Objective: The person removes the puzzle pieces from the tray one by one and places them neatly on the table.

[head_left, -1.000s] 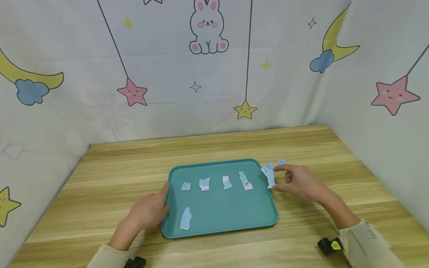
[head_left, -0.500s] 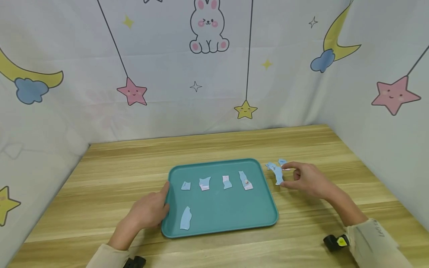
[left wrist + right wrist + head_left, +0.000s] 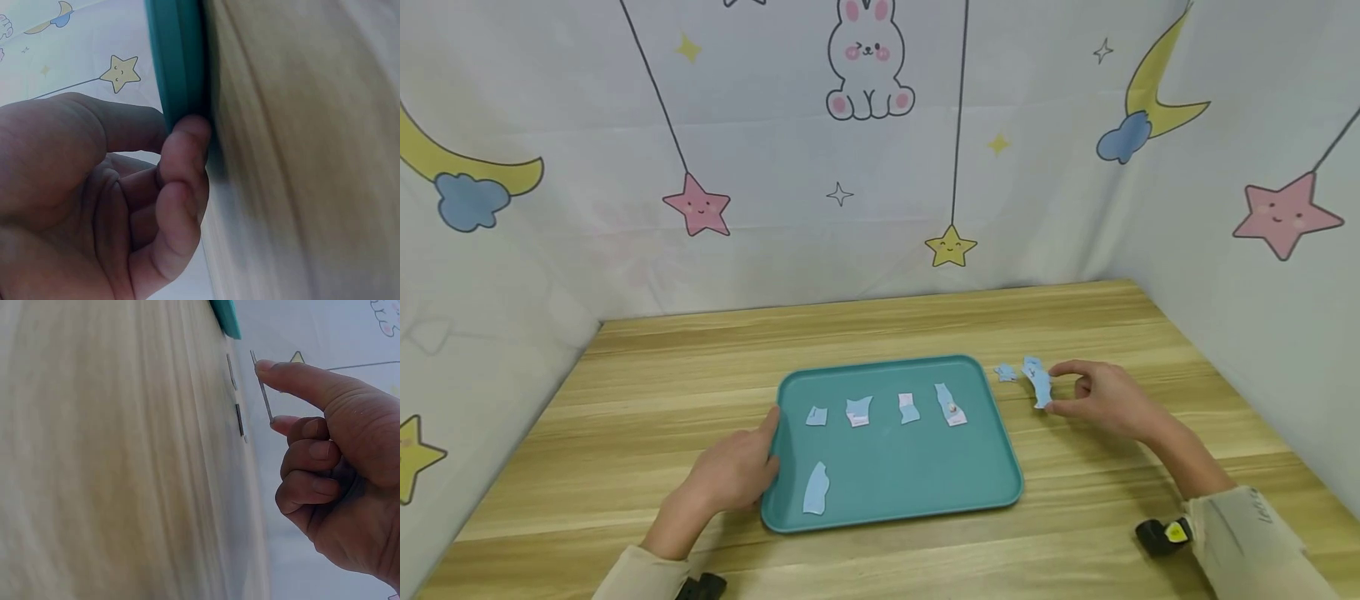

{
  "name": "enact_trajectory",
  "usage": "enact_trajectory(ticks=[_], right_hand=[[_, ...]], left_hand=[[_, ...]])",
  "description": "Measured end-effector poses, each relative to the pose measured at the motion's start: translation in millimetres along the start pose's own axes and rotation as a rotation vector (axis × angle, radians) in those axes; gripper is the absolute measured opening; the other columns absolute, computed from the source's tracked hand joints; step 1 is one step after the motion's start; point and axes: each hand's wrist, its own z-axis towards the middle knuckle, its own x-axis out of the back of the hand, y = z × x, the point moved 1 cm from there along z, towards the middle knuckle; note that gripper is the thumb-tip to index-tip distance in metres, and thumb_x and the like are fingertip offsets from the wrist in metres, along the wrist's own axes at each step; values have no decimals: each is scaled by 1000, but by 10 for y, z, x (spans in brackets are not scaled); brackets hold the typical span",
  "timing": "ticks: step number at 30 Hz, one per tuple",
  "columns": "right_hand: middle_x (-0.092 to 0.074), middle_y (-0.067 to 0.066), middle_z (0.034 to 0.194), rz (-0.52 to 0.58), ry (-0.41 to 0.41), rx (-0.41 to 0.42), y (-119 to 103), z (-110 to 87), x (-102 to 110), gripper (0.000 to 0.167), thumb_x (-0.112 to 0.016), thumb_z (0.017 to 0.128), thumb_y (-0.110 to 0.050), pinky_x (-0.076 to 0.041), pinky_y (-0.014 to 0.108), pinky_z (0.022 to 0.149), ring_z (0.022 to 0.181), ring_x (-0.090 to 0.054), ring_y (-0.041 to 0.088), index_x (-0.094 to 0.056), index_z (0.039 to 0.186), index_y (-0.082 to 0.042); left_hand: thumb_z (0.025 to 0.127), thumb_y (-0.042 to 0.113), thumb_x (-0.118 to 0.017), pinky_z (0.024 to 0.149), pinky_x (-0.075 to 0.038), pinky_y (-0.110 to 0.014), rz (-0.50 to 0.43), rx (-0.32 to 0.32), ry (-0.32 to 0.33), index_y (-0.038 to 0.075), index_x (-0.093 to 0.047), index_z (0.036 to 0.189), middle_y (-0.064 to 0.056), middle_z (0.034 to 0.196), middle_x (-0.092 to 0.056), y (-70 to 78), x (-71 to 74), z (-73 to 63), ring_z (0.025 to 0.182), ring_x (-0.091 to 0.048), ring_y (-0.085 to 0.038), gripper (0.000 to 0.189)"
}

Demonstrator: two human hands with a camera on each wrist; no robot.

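Note:
At the tray's left edge, my left hand (image 3: 733, 471) grips the teal tray (image 3: 910, 479); the left wrist view shows the fingertips (image 3: 192, 128) against its rim. My right hand (image 3: 1101, 400) pinches a thin, wavy-edged light-blue puzzle piece (image 3: 1041, 388) between thumb and index finger, right of the tray. Seen edge-on in the right wrist view, this held piece (image 3: 263, 390) is raised off the table. A small blue piece (image 3: 1005, 372) lies on the wood beside the tray's far right corner. Another table piece (image 3: 240, 419) is mostly hidden behind the held one in the head view.
Inside the tray, several pieces form a row, among them a blue-and-pink one (image 3: 858, 411) and a long one (image 3: 951, 407). Nearer the front left lies a tall blue piece (image 3: 816, 489). A printed white curtain (image 3: 775, 150) stands behind the wooden table (image 3: 685, 358).
My right hand has moved right with the puzzle piece, from over the tray's right rim to above the table. My left hand and the tray have stayed put.

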Motion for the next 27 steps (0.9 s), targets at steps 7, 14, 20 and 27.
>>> enact_trajectory(ticks=[7, 14, 20, 27], right_hand=[[-37, -8, 61, 5, -1, -11, 87, 3, 33, 60, -83, 91, -30, -33, 26, 55, 54, -30, 4, -64, 135, 5], [-37, -7, 61, -3, -4, -16, 182, 27, 113, 58, -82, 92, -29, -32, 25, 54, 53, -28, 4, -64, 135, 6], [-38, -7, 60, -25, -8, -18, 273, 63, 199, 59, -81, 93, -30, -31, 25, 53, 53, -28, 4, -63, 136, 7], [-35, -8, 60, -29, -18, -53, 399, 112, 249, 62, -80, 93, -30, -31, 25, 52, 53, -27, 4, -61, 138, 8]], left_hand=[[101, 8, -54, 51, -42, -32, 6, -2, 3, -12, -22, 162, -5, 67, -55, 1, -1, 1, 52, -55, -16, 72], [102, 8, -54, 51, -42, -33, 7, -4, 3, -12, -22, 162, -5, 67, -55, 1, 1, 2, 53, -56, -16, 72], [102, 8, -54, 51, -42, -32, -5, 0, 0, -12, -21, 163, -5, 67, -55, -3, -4, 9, 51, -56, -16, 72], [102, 8, -53, 51, -42, -32, -13, 4, -4, -12, -21, 163, -5, 67, -56, -6, -7, 10, 50, -56, -16, 71]])
